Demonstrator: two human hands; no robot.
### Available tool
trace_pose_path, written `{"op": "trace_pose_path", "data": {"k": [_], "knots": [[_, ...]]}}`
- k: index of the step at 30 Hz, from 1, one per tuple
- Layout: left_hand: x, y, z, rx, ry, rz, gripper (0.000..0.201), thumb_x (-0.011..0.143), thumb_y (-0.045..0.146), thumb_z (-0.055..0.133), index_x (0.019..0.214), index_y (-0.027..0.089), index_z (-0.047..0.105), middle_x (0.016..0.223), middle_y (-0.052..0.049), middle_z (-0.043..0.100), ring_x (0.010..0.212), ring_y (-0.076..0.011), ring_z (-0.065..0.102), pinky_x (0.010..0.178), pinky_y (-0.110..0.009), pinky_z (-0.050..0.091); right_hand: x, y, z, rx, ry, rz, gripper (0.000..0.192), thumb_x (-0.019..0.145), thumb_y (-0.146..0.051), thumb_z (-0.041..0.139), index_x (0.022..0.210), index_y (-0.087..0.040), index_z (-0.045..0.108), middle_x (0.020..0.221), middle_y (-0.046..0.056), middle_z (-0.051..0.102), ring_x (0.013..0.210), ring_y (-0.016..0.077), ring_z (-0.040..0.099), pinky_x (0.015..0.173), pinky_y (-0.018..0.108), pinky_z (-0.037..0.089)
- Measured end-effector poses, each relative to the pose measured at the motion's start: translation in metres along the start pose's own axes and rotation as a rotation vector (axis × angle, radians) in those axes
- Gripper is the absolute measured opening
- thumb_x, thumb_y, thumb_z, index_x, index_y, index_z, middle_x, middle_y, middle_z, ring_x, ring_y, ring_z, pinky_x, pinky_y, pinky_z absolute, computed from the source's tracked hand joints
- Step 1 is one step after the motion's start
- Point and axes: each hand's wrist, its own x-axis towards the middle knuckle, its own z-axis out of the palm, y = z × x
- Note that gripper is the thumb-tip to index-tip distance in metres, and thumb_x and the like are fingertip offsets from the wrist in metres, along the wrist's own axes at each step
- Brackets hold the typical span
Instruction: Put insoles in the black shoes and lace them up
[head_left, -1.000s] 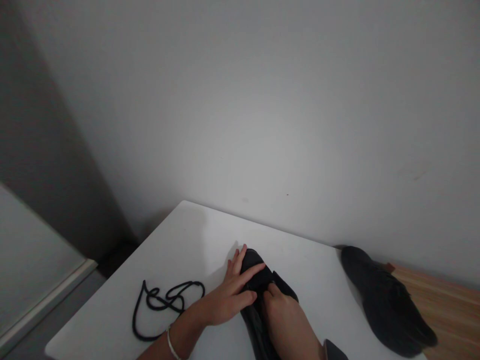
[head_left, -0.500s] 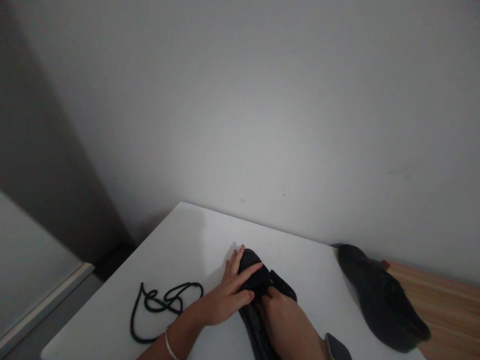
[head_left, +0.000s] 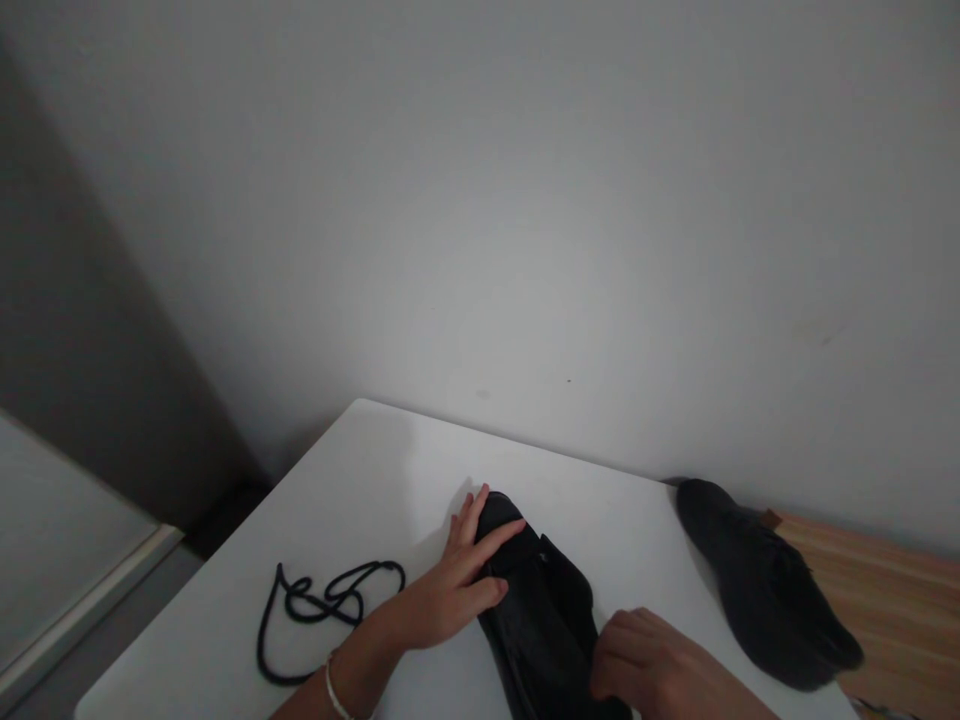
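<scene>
The work surface is a white table (head_left: 360, 470) set with its far edge against a plain pale wall (head_left: 525, 200). Left of the table the wall gives way to a darker recess with a pale panel low down. At the table's right end a strip of wood-grain surface (head_left: 892, 580) shows.

A black shoe (head_left: 536, 610) lies on the table near its front edge, roughly mid-width. Its long axis runs from the near edge diagonally away toward the wall, leaning a little left. The rounded toe points away from the person toward the wall; the heel end runs out of the bottom of the view.

The left hand (head_left: 454, 590) lies flat over the toe and left flank of the shoe, fingers spread and extended, pressing on it rather than closing round it. A thin bracelet sits on that wrist. The right hand (head_left: 645, 665) is curled loosely at the shoe's right flank near the opening; whether it grips the shoe cannot be told.

A black lace (head_left: 330, 605) lies in loose loops on the table, left of the shoe and apart from it. A second black shoe (head_left: 765, 585) rests at the table's right end, well apart from the first.
</scene>
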Motion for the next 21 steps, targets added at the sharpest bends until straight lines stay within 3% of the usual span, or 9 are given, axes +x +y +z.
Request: {"op": "trace_pose_path", "data": {"k": [2,5,10,15,21], "knots": [[0.001,-0.001,0.002,0.014,0.012,0.011,0.065,0.094,0.017,0.048,0.156,0.029,0.035,0.168,0.001,-0.024,0.151,-0.0330,-0.027,0.123,-0.056,-0.006,0.000,0.004,0.010,-0.074,-0.004,-0.035,0.012,0.087,-0.013,0.070,0.078,-0.022,0.072,0.087,0.002,0.077,0.085,0.0199,0.067,0.077,0.032,0.046],[0.002,-0.004,0.004,0.019,0.018,0.021,0.065,0.094,0.017,0.047,0.156,0.030,0.035,0.169,0.003,-0.022,0.152,-0.0316,-0.026,0.123,-0.055,-0.008,0.006,0.004,0.018,-0.177,-0.062,-0.069,0.015,0.085,-0.020,0.078,0.072,-0.020,0.071,0.079,0.001,0.077,0.086,0.0200,0.067,0.075,0.033,0.044],[0.003,-0.004,0.004,0.012,0.021,0.027,0.062,0.095,0.020,0.044,0.156,0.030,0.035,0.169,0.005,-0.020,0.153,-0.0300,-0.024,0.122,-0.054,-0.010,0.020,-0.009,0.007,-0.314,-0.240,-0.044,0.015,0.087,-0.021,0.076,0.073,-0.015,0.076,0.074,0.006,0.078,0.090,0.0250,0.068,0.073,0.038,0.045],[0.005,-0.006,0.005,0.003,0.019,0.013,0.063,0.094,0.021,0.045,0.156,0.031,0.036,0.170,0.005,-0.020,0.153,-0.0306,-0.023,0.122,-0.054,-0.009,0.032,-0.027,-0.008,-0.173,-0.286,0.104,0.016,0.092,-0.008,0.063,0.094,-0.011,0.078,0.095,0.011,0.080,0.101,0.0289,0.071,0.086,0.037,0.051],[0.008,-0.016,0.008,0.026,0.033,0.062,0.061,0.095,0.024,0.045,0.155,0.032,0.037,0.170,0.006,-0.019,0.154,-0.0337,-0.020,0.122,-0.057,-0.006,0.064,-0.045,0.000,-0.028,-0.190,0.355,0.038,0.091,0.006,0.047,0.113,-0.010,0.074,0.110,0.016,0.078,0.098,0.0306,0.077,0.075,0.032,0.059]]}}
